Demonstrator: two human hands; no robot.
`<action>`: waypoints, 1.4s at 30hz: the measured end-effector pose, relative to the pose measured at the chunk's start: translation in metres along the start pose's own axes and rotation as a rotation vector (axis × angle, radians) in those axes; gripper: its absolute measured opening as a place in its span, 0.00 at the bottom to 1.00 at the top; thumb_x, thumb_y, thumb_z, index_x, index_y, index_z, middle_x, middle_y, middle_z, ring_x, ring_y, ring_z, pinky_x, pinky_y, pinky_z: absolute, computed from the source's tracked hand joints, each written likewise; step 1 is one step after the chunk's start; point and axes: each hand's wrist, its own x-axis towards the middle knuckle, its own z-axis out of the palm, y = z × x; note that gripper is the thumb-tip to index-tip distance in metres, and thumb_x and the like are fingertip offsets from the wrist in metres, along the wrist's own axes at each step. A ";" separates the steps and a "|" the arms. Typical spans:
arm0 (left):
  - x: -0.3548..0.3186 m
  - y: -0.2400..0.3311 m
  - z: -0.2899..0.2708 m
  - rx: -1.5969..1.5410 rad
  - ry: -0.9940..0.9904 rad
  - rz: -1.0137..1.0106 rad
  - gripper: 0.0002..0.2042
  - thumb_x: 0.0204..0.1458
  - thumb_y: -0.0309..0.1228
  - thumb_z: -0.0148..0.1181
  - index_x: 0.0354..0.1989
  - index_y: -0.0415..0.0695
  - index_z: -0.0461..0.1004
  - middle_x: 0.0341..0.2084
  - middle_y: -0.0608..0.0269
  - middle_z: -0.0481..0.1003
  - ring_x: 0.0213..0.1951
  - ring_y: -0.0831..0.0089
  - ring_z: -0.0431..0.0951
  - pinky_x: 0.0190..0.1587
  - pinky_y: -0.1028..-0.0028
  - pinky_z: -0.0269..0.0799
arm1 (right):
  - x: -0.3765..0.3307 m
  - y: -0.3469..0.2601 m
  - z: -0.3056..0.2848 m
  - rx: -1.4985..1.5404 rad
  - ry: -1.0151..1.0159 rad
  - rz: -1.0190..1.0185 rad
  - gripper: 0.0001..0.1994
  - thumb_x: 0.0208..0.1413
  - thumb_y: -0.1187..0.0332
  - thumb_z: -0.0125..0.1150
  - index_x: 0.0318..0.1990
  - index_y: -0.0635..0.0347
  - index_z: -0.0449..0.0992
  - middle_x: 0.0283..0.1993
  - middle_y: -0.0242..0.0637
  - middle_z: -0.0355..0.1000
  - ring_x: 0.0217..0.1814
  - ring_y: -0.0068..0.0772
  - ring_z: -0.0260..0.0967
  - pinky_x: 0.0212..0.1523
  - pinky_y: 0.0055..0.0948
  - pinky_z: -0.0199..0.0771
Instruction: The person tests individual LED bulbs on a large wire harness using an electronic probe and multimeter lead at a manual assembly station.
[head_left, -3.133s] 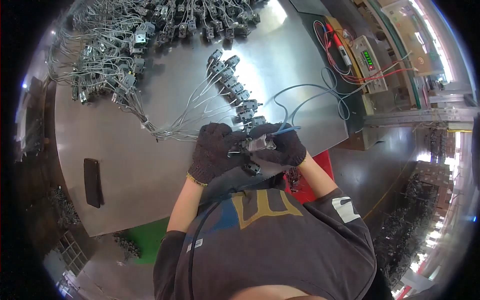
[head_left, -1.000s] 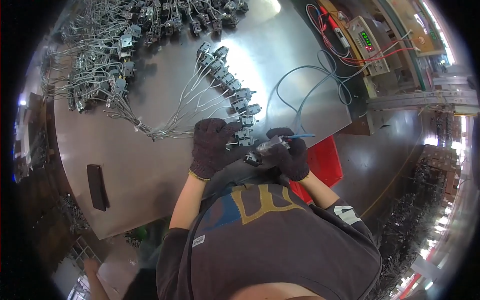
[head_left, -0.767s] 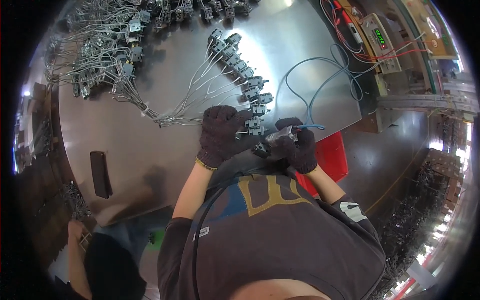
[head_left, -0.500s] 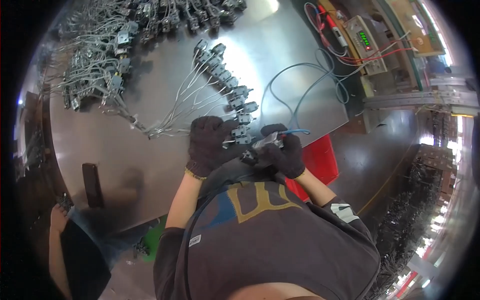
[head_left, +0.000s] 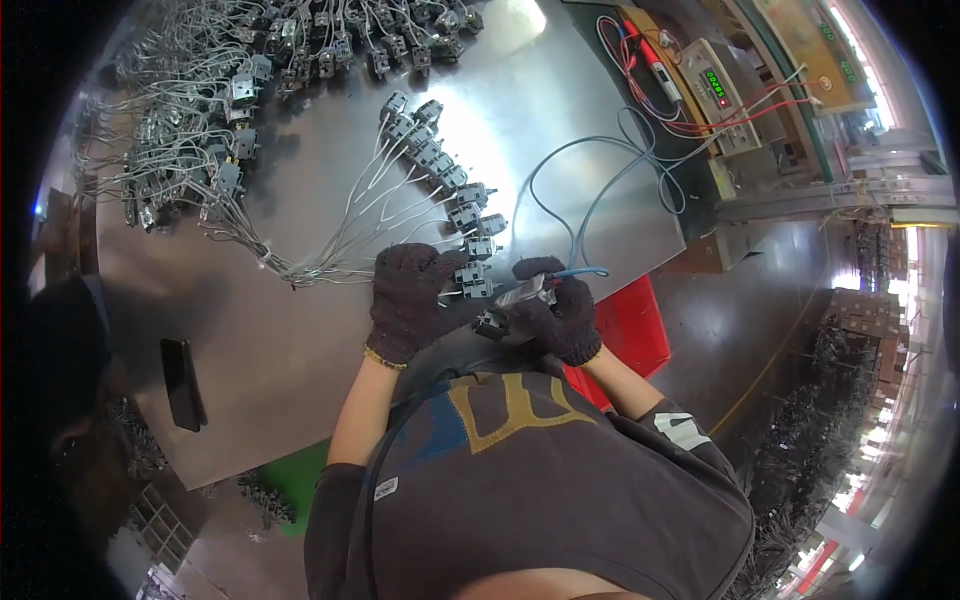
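My left hand (head_left: 408, 305), in a dark knitted glove, is closed, its thumb at a small dark connector block (head_left: 488, 323) close to my body. In the matching glove, my right hand (head_left: 565, 318) grips a silver-grey handheld tool (head_left: 522, 292) with a blue cable (head_left: 580, 271) at its end. The tool sits right beside the dark block; whether they touch is hard to tell. Above my hands a curved row of grey connector blocks (head_left: 440, 160) lies on the metal table. Their pale wires (head_left: 345, 235) gather into a bundle to the left.
Piles of wired connectors (head_left: 190, 140) cover the far left of the table (head_left: 280, 370). A black phone (head_left: 182, 385) lies near the left edge. At the far right are a meter with a green display (head_left: 718, 92) and a red probe (head_left: 650, 62). A red bin (head_left: 637, 325) stands below the right edge.
Another person's arm at the lower left has left its spot, uncovering the table edge. The whole view has shifted slightly. Both my hands keep nearly the same pose.
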 end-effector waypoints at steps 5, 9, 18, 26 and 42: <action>-0.001 0.000 -0.006 -0.012 0.006 -0.014 0.29 0.36 0.54 0.80 0.47 0.53 0.84 0.36 0.61 0.74 0.43 0.58 0.75 0.49 0.56 0.67 | 0.001 -0.013 0.004 0.149 -0.040 0.031 0.24 0.57 0.59 0.68 0.57 0.63 0.76 0.54 0.43 0.77 0.58 0.36 0.75 0.60 0.36 0.73; 0.007 0.003 -0.009 -0.050 -0.030 -0.064 0.27 0.35 0.49 0.80 0.46 0.54 0.84 0.31 0.64 0.75 0.42 0.59 0.76 0.49 0.56 0.69 | 0.001 -0.009 -0.004 0.036 0.121 -0.048 0.20 0.63 0.59 0.64 0.57 0.62 0.76 0.49 0.39 0.77 0.51 0.33 0.76 0.53 0.37 0.75; -0.005 0.002 -0.008 0.067 0.241 0.122 0.27 0.40 0.42 0.76 0.52 0.54 0.80 0.40 0.64 0.74 0.44 0.60 0.74 0.51 0.56 0.70 | 0.090 0.037 -0.060 0.835 0.281 0.109 0.15 0.73 0.68 0.46 0.56 0.60 0.78 0.36 0.31 0.75 0.36 0.23 0.71 0.39 0.23 0.72; -0.088 -0.029 -0.054 0.390 0.342 -0.240 0.28 0.47 0.38 0.75 0.57 0.44 0.76 0.52 0.56 0.74 0.54 0.52 0.74 0.58 0.54 0.72 | 0.091 0.013 -0.065 1.237 0.306 0.059 0.22 0.69 0.61 0.58 0.65 0.64 0.73 0.52 0.40 0.78 0.56 0.35 0.75 0.58 0.37 0.77; -0.010 -0.171 -0.020 -0.647 0.856 -0.848 0.17 0.61 0.29 0.68 0.58 0.46 0.75 0.28 0.69 0.76 0.28 0.80 0.74 0.29 0.78 0.72 | 0.311 -0.055 0.065 -0.264 -0.101 -0.384 0.22 0.64 0.45 0.59 0.54 0.49 0.84 0.52 0.42 0.84 0.54 0.45 0.81 0.58 0.39 0.76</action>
